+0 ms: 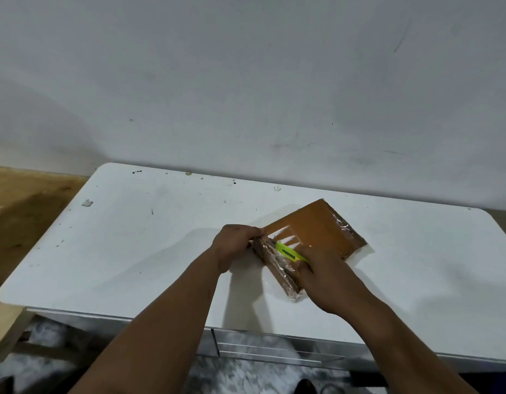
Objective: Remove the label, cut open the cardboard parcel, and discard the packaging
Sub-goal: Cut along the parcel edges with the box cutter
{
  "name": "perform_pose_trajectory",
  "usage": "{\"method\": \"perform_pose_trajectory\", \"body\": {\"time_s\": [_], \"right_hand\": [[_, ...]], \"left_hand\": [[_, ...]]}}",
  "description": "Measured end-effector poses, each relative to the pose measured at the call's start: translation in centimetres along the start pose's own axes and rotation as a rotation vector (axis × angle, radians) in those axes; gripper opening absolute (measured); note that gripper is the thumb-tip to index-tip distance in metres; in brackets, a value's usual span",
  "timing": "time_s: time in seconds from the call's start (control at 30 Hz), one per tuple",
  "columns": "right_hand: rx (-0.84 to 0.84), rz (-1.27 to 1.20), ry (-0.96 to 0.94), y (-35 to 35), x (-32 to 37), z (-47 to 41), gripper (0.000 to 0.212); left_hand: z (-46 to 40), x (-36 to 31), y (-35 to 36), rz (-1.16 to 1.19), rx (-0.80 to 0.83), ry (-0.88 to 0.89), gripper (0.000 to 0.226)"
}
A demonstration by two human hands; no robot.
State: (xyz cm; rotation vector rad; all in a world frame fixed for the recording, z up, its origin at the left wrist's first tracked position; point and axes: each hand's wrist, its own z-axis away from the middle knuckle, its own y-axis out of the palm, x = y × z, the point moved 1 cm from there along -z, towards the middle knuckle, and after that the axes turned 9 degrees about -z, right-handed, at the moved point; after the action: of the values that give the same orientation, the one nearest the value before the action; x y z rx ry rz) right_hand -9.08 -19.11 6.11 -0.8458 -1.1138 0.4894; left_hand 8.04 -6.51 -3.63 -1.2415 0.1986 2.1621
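A: What's the left hand doing?
B: It's pinching the parcel's near-left corner on the table, w/ fingers curled.
A: And the right hand?
B: It's gripping the green knife. I'd be cutting slow, away from the left fingers.

A plain room in a home, by the look of it: a scuffed white counter with rounded corners stands against a bare, marked white wall. A wooden surface lies at far left, and a grey shaggy rug covers the floor below.
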Motion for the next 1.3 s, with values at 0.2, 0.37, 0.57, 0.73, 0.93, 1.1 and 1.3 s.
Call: {"method": "perform_pose_trajectory", "body": {"time_s": [0.2, 0.37, 0.57, 0.73, 0.93, 1.1, 1.3], "right_hand": [[0.02, 0.041, 0.014, 0.5, 0.6, -0.6, 0.026], [0.037, 0.055, 0.031, 0.8, 1.0, -0.6, 0.023], [0.114, 0.083, 0.084, -0.1, 1.3, -0.6, 0.019], [0.181, 0.085, 0.083, -0.8, 1.8, 0.4, 0.019], [0.265, 0.216, 0.215, -1.0, 1.2, 1.8, 0.007], [0.306, 0.258, 0.242, -2.2, 0.3, 2.6, 0.017], [0.248, -0.226, 0.343, -5.1, -0.4, 3.1, 0.019]], "left_hand": [[0.0, -0.4, -0.1, 0.015, -0.001, -0.023, 0.02], [-0.3, 0.0, -0.2, -0.015, -0.02, -0.002, 0.025], [-0.4, 0.6, 0.1, -0.023, -0.035, 0.047, 0.021], [0.1, 0.5, 0.0, 0.008, -0.031, 0.08, 0.014], [0.3, 0.3, -0.1, 0.013, -0.039, 0.088, 0.009], [0.4, 0.3, 0.0, 0.013, -0.041, 0.099, 0.008], [0.6, 0.7, 0.1, -0.011, -0.05, 0.157, 0.013]]}}
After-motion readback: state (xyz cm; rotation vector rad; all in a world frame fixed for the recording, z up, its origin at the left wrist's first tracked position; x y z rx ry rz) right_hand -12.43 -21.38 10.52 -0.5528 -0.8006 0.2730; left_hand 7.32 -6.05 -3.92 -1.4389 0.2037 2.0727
